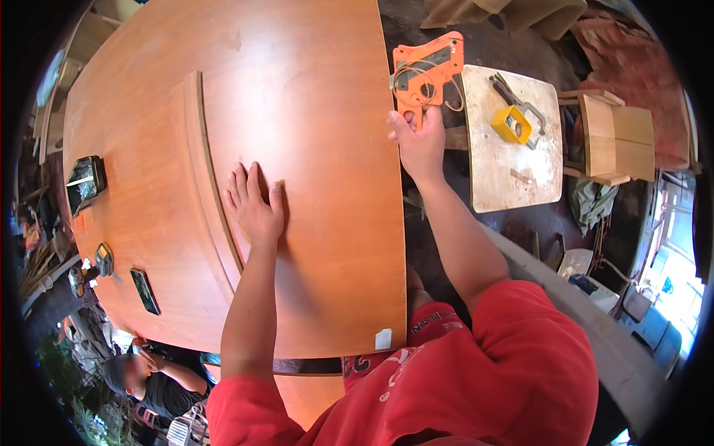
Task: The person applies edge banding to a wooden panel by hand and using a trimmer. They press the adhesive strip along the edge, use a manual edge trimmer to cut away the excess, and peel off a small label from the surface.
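Note:
My left hand (253, 204) lies flat with fingers apart on a large orange-brown wooden panel (320, 245), just right of a long, narrow wooden strip (195, 134) lying on it. My right hand (420, 149) is raised at the panel's right edge and grips the handle of an orange plastic tool (439, 56) with dark inserts and a thin cord looped around it.
The panel's left side holds a black box (85, 183), a cordless tool (103, 259) and a phone (145, 291). On the right, a pale board (513, 189) carries a yellow container (503, 123) and metal tools, near wooden furniture (625, 145). A co-worker (163, 386) is at lower left.

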Tool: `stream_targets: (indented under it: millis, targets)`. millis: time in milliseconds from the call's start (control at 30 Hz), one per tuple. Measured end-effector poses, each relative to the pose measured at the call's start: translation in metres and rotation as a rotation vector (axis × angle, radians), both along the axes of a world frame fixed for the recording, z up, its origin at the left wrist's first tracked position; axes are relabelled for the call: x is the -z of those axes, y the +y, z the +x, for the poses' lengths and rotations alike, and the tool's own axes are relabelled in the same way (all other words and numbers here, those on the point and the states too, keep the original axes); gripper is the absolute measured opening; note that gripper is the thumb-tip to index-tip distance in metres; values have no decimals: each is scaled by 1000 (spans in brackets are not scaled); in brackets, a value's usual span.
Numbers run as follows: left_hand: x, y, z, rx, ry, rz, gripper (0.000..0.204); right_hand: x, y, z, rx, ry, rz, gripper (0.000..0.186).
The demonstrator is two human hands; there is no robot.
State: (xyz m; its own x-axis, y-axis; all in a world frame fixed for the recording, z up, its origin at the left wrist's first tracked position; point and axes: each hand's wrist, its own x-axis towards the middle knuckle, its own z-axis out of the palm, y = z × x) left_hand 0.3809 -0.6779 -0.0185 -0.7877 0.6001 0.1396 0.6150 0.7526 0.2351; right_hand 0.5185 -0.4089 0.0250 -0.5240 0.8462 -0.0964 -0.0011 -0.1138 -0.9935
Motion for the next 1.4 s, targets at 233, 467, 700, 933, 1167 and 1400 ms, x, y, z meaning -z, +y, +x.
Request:
stream_targets:
  millis: [233,467,700,933,1167,1400]
  targets:
    - [-31,49,83,187,-777,798,72,-24,-104,94,-138,-162,0,24]
    - [-67,88,172,274,-1482,1057,65,-62,-168,166,-75,-273,-126,39]
    - [-51,112,211,128,-1636,1013,34,-61,-156,207,32,-574,52,44]
    - [-20,135,213,-100,-1411,981,23,-34,-98,205,118,-642,642,43]
    - [-19,145,217,705,-477,396,27,-60,-45,170,357,-83,191,17]
    - [-7,166,68,640,76,238,50,0,-24,122,222,71,-222,24]
